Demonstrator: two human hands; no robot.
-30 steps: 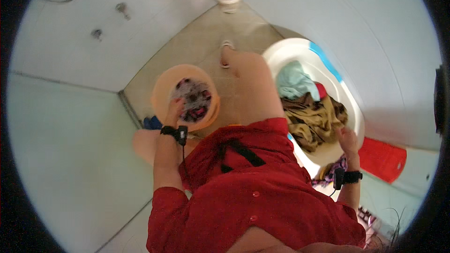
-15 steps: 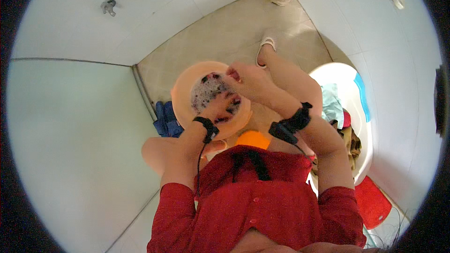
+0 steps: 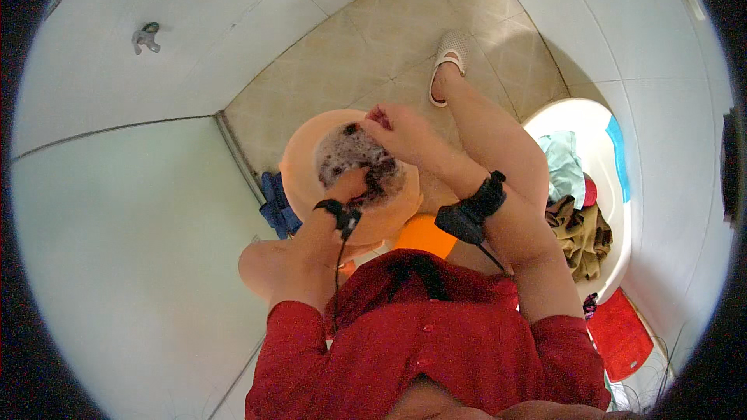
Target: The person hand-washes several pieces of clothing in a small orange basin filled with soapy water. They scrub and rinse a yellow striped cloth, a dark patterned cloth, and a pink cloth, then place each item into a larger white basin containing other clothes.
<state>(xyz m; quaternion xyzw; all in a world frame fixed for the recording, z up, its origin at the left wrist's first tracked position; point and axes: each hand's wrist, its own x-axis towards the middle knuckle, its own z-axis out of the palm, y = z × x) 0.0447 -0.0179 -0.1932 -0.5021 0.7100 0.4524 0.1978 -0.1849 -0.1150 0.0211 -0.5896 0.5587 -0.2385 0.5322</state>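
One round, smooth-walled peach basin (image 3: 298, 152) stands on the beige tiled floor (image 3: 366, 70), near the floor's left edge. Contents: frothy grey-white suds (image 3: 333, 152) over limp, dark, crumpled fabric (image 3: 380, 176). Left hand (image 3: 348, 185): lowered into the basin from the near rim, fingers against the fabric; grip cannot be determined, fingertips being obscured. Right hand (image 3: 400, 134): positioned over the basin's far-right rim, fingers curled; a dark red patch (image 3: 380, 115) shows within the curl, but whether fabric is grasped cannot be determined. To the right, an oval, glossy white tub (image 3: 595, 120) carries a soft pale-green cloth (image 3: 563, 162) near its left rim and a crumpled brown cloth (image 3: 589, 243) toward its near end. A rounded orange object (image 3: 428, 235) shows just beside the basin's near-right rim.
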